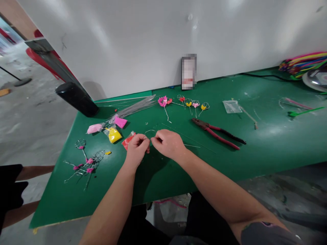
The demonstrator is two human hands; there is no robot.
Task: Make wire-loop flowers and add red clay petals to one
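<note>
My left hand (138, 148) and my right hand (168, 143) meet above the green table, both with fingers pinched. Between them a thin metal wire (150, 130) curves up in a loop, and its straight end (192, 146) pokes out past my right hand. Just behind my left hand lies a red clay packet (127, 141), partly covered by it. To the right rest pliers (217, 132) with red and black handles. Beyond my hands sit a pink wire flower (162, 101) and several small wire pieces with yellow and pink clay (189, 103).
A bundle of straight wires (138, 107) lies at the back left, near yellow (113, 134) and pink (95, 128) clay packets. Wire flowers (89, 161) lie at left. A phone (188, 73) leans on the white wall; pipe cleaners (304, 64) are far right. Another person's legs (35, 172) show at left.
</note>
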